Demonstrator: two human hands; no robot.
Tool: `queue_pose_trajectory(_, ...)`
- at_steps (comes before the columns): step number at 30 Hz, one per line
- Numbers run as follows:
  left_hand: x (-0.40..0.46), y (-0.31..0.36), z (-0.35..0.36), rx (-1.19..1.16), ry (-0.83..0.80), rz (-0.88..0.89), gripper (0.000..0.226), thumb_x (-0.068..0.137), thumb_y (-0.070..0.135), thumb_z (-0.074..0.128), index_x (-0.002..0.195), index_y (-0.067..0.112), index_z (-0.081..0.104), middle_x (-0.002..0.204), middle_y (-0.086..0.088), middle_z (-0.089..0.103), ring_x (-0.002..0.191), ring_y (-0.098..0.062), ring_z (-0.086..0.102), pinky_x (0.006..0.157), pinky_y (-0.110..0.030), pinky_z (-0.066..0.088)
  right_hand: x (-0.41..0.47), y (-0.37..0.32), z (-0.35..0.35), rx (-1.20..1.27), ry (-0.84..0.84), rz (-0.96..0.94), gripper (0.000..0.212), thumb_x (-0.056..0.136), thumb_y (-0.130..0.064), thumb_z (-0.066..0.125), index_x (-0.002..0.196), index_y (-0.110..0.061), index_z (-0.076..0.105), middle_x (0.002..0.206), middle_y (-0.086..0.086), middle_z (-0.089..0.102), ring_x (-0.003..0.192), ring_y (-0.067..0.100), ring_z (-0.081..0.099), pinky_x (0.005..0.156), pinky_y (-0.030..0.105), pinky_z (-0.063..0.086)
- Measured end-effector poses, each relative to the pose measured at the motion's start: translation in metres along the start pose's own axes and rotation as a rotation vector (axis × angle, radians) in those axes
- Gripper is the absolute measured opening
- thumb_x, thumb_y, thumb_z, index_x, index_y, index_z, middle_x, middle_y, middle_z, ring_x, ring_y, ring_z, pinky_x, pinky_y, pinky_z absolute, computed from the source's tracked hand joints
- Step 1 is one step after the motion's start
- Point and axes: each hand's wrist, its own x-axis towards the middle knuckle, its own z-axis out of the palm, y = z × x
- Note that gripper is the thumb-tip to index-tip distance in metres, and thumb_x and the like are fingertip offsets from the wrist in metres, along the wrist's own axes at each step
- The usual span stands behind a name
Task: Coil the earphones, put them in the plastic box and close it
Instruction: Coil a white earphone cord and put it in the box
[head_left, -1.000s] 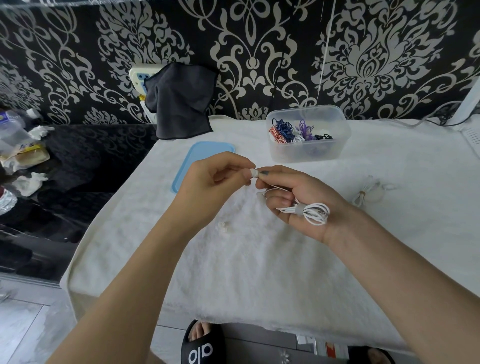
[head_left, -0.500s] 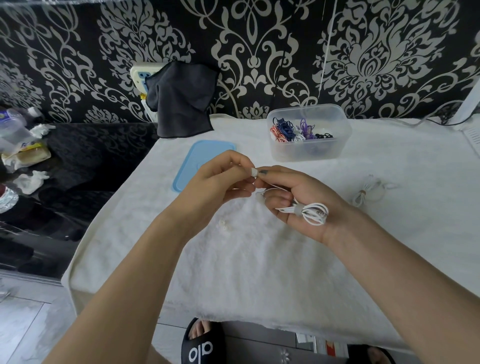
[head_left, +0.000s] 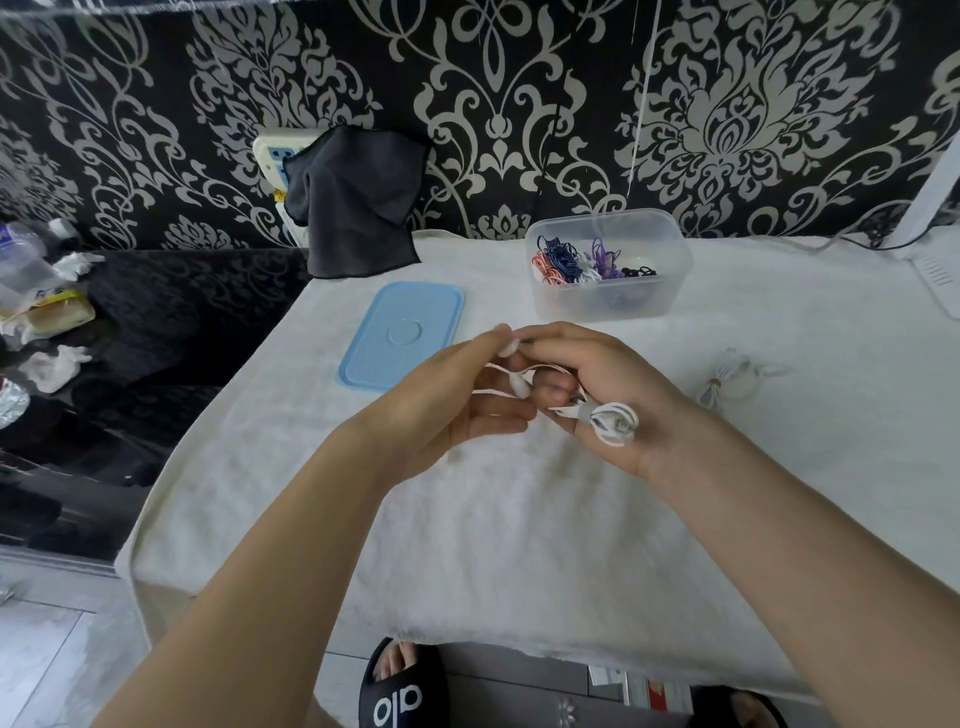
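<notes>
Near field, centre of the frame: both hands meet above the white-covered desk (head_left: 519, 545). Compared with the views a second and half a second earlier, the left hand (head_left: 457, 400) has opened from a tight curl; its palm now faces up and right, fingers spread, with only the thumb and forefinger tips pinching one white earbud against the right fingertips. A second earbud and a short loop of free cable, previously hidden, now show between the two hands. The change suggests that the winding is almost done and that only the loose bud ends remain to be tucked.

The right hand (head_left: 608, 384) is closed on the white earphones (head_left: 615, 423): the coiled bundle lies across its palm near the wrist, held by bent fingers, the forearm entering from the lower right. The left forearm enters from the lower left.

Middle field: a second white coiled earphone set (head_left: 730, 382) lies on the desk to the right of the hands, apart from them. The blue lid (head_left: 402, 332) lies flat to the left, just beyond the left hand.

Far field: the clear plastic box (head_left: 608, 299) stands open at upper centre-right, holding coloured coiled cables; the held earphones are not yet inside.
</notes>
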Motion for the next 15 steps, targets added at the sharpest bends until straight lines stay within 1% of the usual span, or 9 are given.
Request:
queue_pose_trajectory(2, 0.003, -0.001, 0.0, 0.056, 0.046, 0.042, 0.025, 0.105, 0.03, 0.053, 0.097, 0.009, 0.064, 0.083, -0.007, 0.065, 0.07, -0.016, 0.065, 0.068, -0.025, 0.058, 0.0, 0.0, 0.0, -0.105, 0.056, -0.06, 0.015, 0.09, 0.006, 0.058, 0.098, -0.002, 0.068, 0.077, 0.017, 0.062, 0.044, 0.009, 0.043, 0.044, 0.019, 0.035)
queue_pose_trajectory(4, 0.005, -0.002, 0.0, 0.102, 0.082, 0.066, 0.017, 0.103, 0.023, 0.057, 0.094, 0.009, 0.061, 0.082, -0.005, 0.063, 0.066, -0.012, 0.061, 0.065, -0.022, 0.056, 0.0, 0.001, -0.001, -0.16, 0.109, -0.089, 0.015, 0.089, 0.007, 0.059, 0.098, 0.0, 0.069, 0.078, 0.014, 0.063, 0.044, 0.008, 0.048, 0.045, 0.02, 0.036)
queue_pose_trajectory(6, 0.007, -0.003, 0.001, 0.13, 0.096, 0.075, 0.014, 0.101, 0.019, 0.059, 0.091, 0.01, 0.06, 0.081, -0.005, 0.062, 0.065, -0.012, 0.059, 0.063, -0.021, 0.055, 0.002, 0.003, -0.003, -0.219, 0.14, -0.095, 0.016, 0.088, 0.006, 0.06, 0.096, -0.002, 0.071, 0.081, 0.012, 0.063, 0.049, 0.01, 0.05, 0.049, 0.021, 0.04)
queue_pose_trajectory(8, 0.01, -0.003, 0.003, 0.13, 0.115, 0.09, 0.012, 0.1, 0.017, 0.061, 0.09, 0.01, 0.061, 0.081, -0.006, 0.063, 0.065, -0.012, 0.058, 0.062, -0.02, 0.054, 0.003, 0.004, -0.004, -0.26, 0.175, -0.088, 0.015, 0.088, 0.002, 0.062, 0.093, -0.006, 0.073, 0.084, 0.01, 0.064, 0.059, 0.013, 0.049, 0.056, 0.024, 0.044)
queue_pose_trajectory(10, 0.014, -0.003, 0.006, 0.109, 0.141, 0.114, 0.011, 0.1, 0.016, 0.062, 0.091, 0.009, 0.061, 0.08, -0.005, 0.063, 0.065, -0.012, 0.058, 0.061, -0.02, 0.054, 0.005, 0.005, -0.005, -0.214, 0.203, -0.066, 0.012, 0.089, -0.001, 0.061, 0.091, -0.006, 0.072, 0.085, 0.011, 0.06, 0.064, 0.014, 0.048, 0.06, 0.026, 0.046)
queue_pose_trajectory(12, 0.018, -0.001, 0.008, 0.074, 0.177, 0.153, 0.011, 0.1, 0.016, 0.062, 0.092, 0.008, 0.061, 0.079, -0.004, 0.063, 0.064, -0.011, 0.058, 0.062, -0.019, 0.054, 0.007, 0.006, -0.007, -0.111, 0.205, -0.003, 0.006, 0.092, -0.005, 0.059, 0.091, -0.005, 0.065, 0.081, 0.013, 0.054, 0.063, 0.016, 0.05, 0.064, 0.028, 0.046)
queue_pose_trajectory(13, 0.02, 0.0, 0.01, 0.055, 0.192, 0.177, 0.011, 0.101, 0.015, 0.061, 0.093, 0.008, 0.06, 0.078, -0.004, 0.063, 0.062, -0.011, 0.058, 0.062, -0.019, 0.054, 0.007, 0.006, -0.008, -0.075, 0.191, 0.046, 0.005, 0.092, -0.008, 0.06, 0.093, -0.005, 0.064, 0.08, 0.014, 0.055, 0.065, 0.02, 0.052, 0.068, 0.03, 0.047)
queue_pose_trajectory(15, 0.022, 0.003, 0.013, 0.036, 0.21, 0.222, 0.012, 0.102, 0.015, 0.06, 0.094, 0.007, 0.059, 0.075, -0.003, 0.063, 0.06, -0.011, 0.058, 0.058, -0.019, 0.053, 0.007, 0.007, -0.012, -0.044, 0.15, 0.132, 0.012, 0.09, -0.012, 0.063, 0.099, -0.006, 0.067, 0.088, 0.017, 0.06, 0.076, 0.027, 0.055, 0.083, 0.036, 0.052)
